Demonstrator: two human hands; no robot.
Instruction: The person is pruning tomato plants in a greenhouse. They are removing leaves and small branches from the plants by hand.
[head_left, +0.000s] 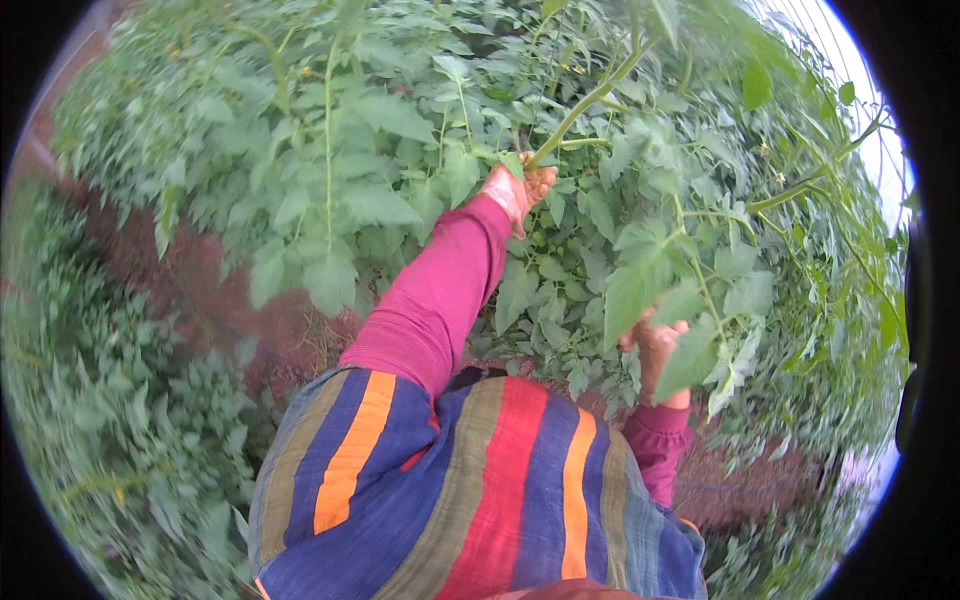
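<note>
My left hand (519, 189) reaches forward among the foliage, its fingers curled around a thick green tomato stem (592, 96). That stem slants up and to the right from the fist. My right hand (654, 343) is lower and closer to my body, partly covered by tomato leaves (637, 289). Its fingers look bent, but the leaves hide whether anything lies between them. A thin leaf stalk (701, 277) hangs just to the right of that hand.
Dense tomato plants (360, 157) fill the area ahead, a few bearing yellow flowers. Reddish-brown soil (187, 262) forms a path at left. More plants (135, 435) grow at lower left. Another thick stem (787, 196) leans in from the right.
</note>
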